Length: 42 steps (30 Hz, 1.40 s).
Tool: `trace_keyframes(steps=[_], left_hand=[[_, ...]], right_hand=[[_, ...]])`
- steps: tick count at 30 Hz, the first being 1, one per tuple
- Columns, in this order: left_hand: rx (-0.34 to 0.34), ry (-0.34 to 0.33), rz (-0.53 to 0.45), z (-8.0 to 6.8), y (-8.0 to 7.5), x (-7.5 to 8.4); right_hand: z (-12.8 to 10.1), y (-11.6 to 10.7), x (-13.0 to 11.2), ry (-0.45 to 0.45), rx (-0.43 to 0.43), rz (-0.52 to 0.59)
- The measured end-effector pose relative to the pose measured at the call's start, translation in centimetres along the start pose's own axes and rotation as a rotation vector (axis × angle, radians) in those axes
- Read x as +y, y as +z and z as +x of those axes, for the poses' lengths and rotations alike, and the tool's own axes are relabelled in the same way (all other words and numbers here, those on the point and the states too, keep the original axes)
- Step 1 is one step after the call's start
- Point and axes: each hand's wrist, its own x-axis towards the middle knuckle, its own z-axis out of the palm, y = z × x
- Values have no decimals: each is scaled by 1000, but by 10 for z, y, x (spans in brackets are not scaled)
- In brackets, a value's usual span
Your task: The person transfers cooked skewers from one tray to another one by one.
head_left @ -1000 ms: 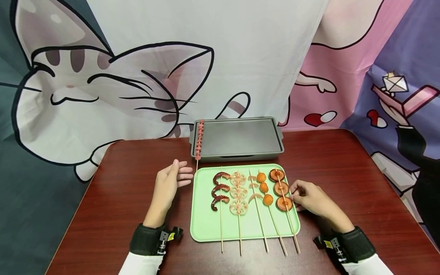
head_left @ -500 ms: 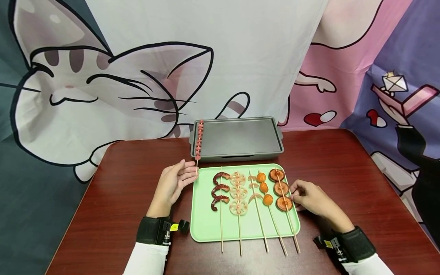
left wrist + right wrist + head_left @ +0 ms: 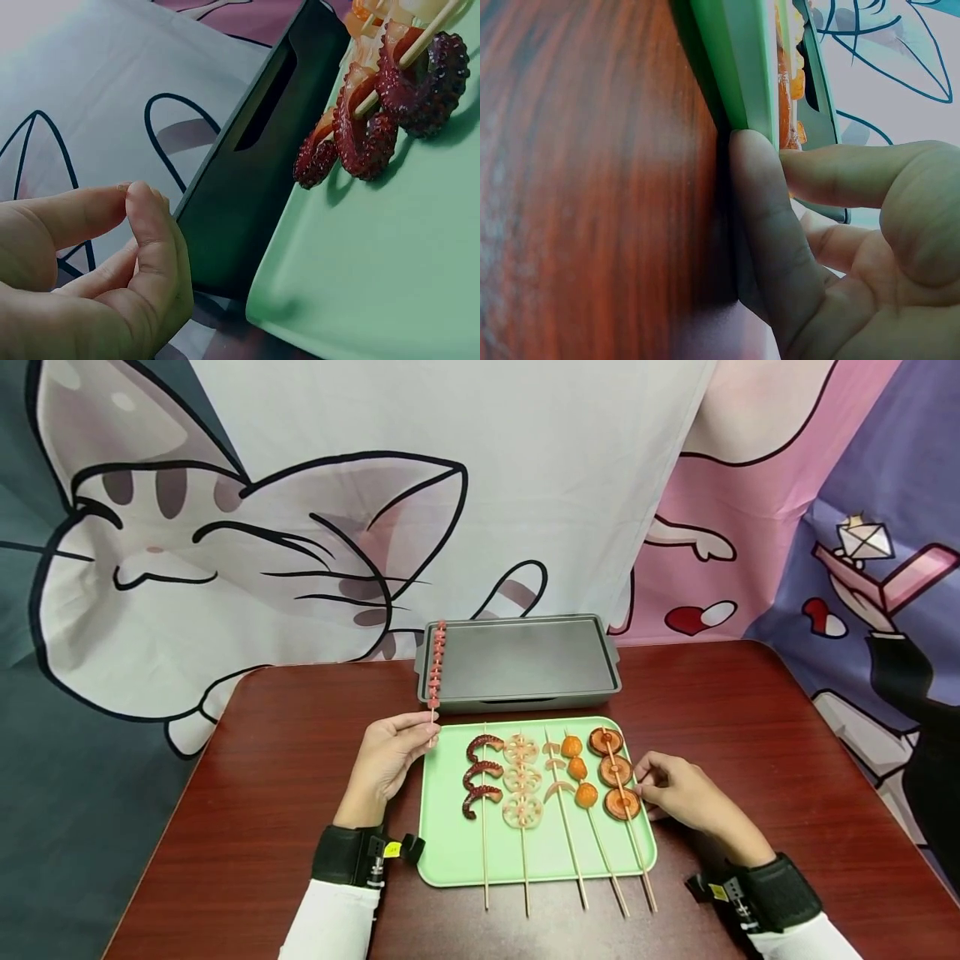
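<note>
A pink sausage skewer (image 3: 436, 662) lies along the left rim of the grey baking tray (image 3: 525, 656), with its stick end hanging over the front. My left hand (image 3: 423, 722) pinches that stick end between thumb and forefinger; the left wrist view shows the two fingertips (image 3: 139, 195) pressed together beside the grey tray (image 3: 247, 187). My right hand (image 3: 643, 785) holds the right rim of the green tray (image 3: 450, 852), next to the mushroom skewer (image 3: 617, 772). In the right wrist view the thumb (image 3: 761, 217) lies against the green rim (image 3: 739, 67) and a finger reaches over it.
Several skewers lie side by side on the green tray: octopus (image 3: 480, 775), lotus root (image 3: 521, 781), a pale one, orange balls (image 3: 577, 770) and mushrooms. Their sticks overhang the tray's front edge. The dark red table (image 3: 750, 735) stands against a cartoon backdrop.
My left hand has moved right and forward from the table to the sausage skewer's stick end, and its fingers have closed on it. The right hand has stayed at the tray's rim.
</note>
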Motion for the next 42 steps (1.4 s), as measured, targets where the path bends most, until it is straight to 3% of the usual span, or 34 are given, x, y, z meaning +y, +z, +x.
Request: trace_keyframes(steps=[25,42], left_hand=[[-5,22,52,-4,8,1],[0,47,224,-10,10,6]], right_hand=[[0,0,0,13,4,6],[2,-1,2,20,10,-17]])
